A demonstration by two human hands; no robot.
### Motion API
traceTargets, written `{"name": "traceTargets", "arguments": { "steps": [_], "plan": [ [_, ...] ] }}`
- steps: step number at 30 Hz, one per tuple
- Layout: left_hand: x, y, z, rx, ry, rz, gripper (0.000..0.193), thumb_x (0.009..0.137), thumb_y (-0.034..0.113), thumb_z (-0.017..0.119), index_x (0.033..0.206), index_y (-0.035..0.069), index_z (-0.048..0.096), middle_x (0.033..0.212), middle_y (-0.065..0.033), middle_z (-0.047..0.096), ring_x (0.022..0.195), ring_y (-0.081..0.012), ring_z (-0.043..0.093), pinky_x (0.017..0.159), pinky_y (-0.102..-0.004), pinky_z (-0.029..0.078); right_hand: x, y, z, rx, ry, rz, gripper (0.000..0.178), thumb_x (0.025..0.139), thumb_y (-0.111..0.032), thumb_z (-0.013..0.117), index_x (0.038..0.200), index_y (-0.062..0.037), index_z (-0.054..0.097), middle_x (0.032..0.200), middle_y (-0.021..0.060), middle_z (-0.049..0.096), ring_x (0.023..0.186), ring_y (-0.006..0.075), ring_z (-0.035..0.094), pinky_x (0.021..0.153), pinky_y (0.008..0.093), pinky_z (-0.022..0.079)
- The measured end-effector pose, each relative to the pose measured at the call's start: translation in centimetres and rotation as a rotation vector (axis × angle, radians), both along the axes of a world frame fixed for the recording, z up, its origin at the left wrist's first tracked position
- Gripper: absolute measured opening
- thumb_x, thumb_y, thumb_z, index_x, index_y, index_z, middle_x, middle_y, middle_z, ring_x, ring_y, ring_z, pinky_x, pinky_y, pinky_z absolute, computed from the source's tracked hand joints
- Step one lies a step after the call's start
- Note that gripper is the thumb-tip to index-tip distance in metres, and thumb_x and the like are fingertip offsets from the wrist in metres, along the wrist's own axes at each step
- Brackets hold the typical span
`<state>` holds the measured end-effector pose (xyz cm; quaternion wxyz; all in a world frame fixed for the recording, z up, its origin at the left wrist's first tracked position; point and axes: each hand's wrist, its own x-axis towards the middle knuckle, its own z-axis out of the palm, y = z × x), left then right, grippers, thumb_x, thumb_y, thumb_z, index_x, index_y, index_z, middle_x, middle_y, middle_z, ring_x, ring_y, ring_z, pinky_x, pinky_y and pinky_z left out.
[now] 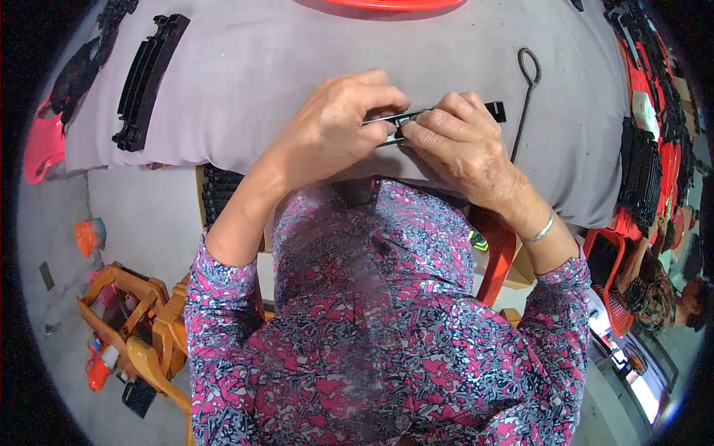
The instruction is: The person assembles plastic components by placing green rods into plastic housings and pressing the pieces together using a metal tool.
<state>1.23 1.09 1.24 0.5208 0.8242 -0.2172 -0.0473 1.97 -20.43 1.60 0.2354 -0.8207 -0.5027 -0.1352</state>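
Note:
Over the grey cloth, my left hand [343, 123] and my right hand [462, 145] meet on a narrow black plastic strip [497, 111]. Its squared end sticks out beyond my right knuckles. The left thumb and forefinger pinch its left part, where a light or metallic edge shows. My right fingers curl over the middle and press close to the left thumb. Most of the strip is hidden beneath the fingers. To the right lies a thin metal rod with a looped end [523, 115], touched by neither hand.
Long black plastic parts [152, 82] lie at the table's left. A red basin rim [401, 4] shows at the far edge. Black parts [641, 167] are heaped along the right edge. A wooden chair [141, 320] stands lower left; another person [654, 297] is at the right.

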Motion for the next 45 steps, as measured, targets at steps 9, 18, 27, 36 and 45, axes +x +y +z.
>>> {"name": "traceTargets", "arguments": {
  "steps": [9,18,27,36,45],
  "plan": [
    [0.3,-0.2,0.1,0.11,-0.14,-0.048,0.021,0.076,-0.001,0.063,0.097,-0.004,0.066,0.082,-0.0159,0.06,0.075,-0.0328,0.061,0.067,-0.0393,0.048,-0.7,0.2,0.3,0.041,0.096,-0.077,0.022,0.073,-0.011,0.073,0.094,-0.0078,0.067,0.086,0.003,0.06,0.08,0.0222,0.054,0.073,0.0358,0.042],
    [0.1,-1.7,0.1,0.106,-0.151,0.042,0.015,0.078,0.003,0.065,0.092,-0.004,0.066,0.08,-0.0147,0.059,0.071,-0.0325,0.06,0.065,-0.041,0.047,-1.3,-0.2,0.5,0.103,0.166,-0.147,0.03,0.072,-0.01,0.072,0.102,-0.0059,0.069,0.092,0.0047,0.066,0.083,0.0242,0.058,0.077,0.0367,0.044],
    [-0.4,-2.2,0.0,0.18,-0.208,0.093,0.016,0.079,0.006,0.066,0.092,-0.001,0.068,0.078,-0.0133,0.053,0.072,-0.0309,0.057,0.069,-0.0417,0.046,1.7,-6.4,2.2,0.125,0.129,-0.94,0.019,0.083,-0.015,0.073,0.098,-0.0028,0.071,0.088,0.0128,0.069,0.072,0.0228,0.067,0.066,0.0347,0.052],
    [-0.1,-2.7,0.2,0.157,-0.148,0.079,0.017,0.079,0.009,0.068,0.093,0.0,0.069,0.076,-0.0122,0.052,0.07,-0.0309,0.057,0.069,-0.0424,0.045,5.4,-9.6,1.5,-0.061,0.455,-1.089,0.035,0.077,-0.026,0.075,0.098,0.0015,0.071,0.083,0.0177,0.072,0.077,0.0284,0.071,0.072,0.0372,0.055],
    [0.0,-3.6,-0.4,0.102,-0.234,0.122,0.014,0.079,0.008,0.067,0.09,0.0,0.068,0.077,-0.0128,0.054,0.072,-0.0317,0.058,0.069,-0.0427,0.046,4.4,-6.8,1.7,-0.129,0.443,-1.016,0.028,0.071,-0.017,0.067,0.093,0.0009,0.069,0.077,0.0203,0.068,0.074,0.0335,0.069,0.07,0.0406,0.054]
  ]
}}
